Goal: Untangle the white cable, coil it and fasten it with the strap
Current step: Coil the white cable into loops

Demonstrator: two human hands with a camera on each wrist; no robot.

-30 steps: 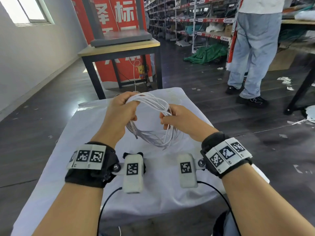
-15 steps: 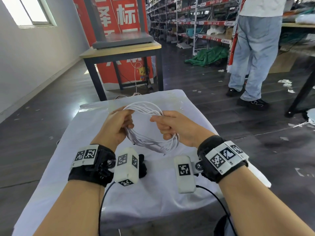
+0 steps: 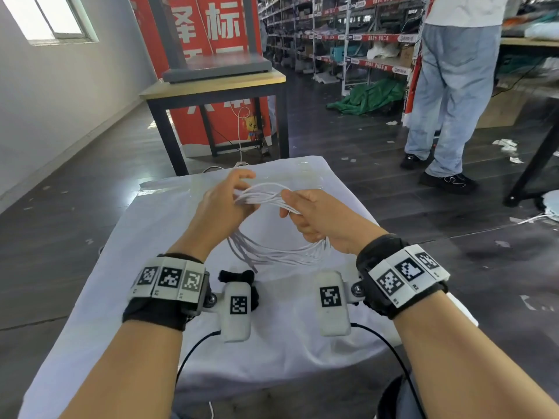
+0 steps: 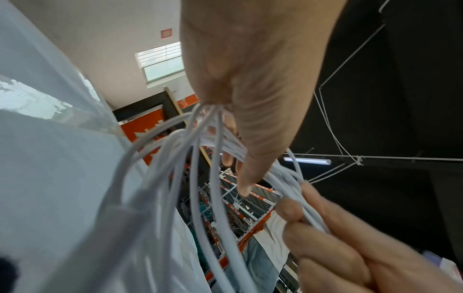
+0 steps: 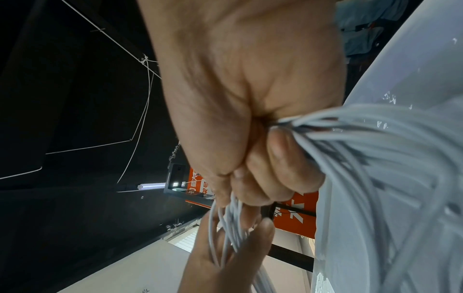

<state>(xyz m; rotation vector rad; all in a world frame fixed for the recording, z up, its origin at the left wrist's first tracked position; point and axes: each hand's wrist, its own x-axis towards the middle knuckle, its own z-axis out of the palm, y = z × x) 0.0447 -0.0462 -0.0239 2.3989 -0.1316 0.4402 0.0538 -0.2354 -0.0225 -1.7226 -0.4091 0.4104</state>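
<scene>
The white cable (image 3: pixel 278 254) is a loose coil of several loops, held up over the white-clothed table (image 3: pixel 145 267). My left hand (image 3: pixel 242 195) grips the coil's top from the left, fingers curled round the strands. My right hand (image 3: pixel 292 208) holds the bundle in a fist just to the right, a short gap away. The left wrist view has the cable (image 4: pixel 215 178) running under my left thumb (image 4: pixel 253 142) to the right hand's fingers (image 4: pixel 325 237). The right wrist view has strands (image 5: pixel 375 158) leaving my closed right hand (image 5: pixel 265 158). A small black piece (image 3: pixel 237 276), possibly the strap, lies on the cloth, partly hidden by the wrist camera.
A wooden table with dark legs (image 3: pixel 211 86) stands ahead, red banners behind it. A person in jeans (image 3: pixel 447 101) stands on the right near the shelving. A dark table leg (image 3: pixel 532 164) slants at the far right. Dark floor surrounds the table.
My hands have slid from the coil's left and right sides to its top and come close together. The coil now hangs below them.
</scene>
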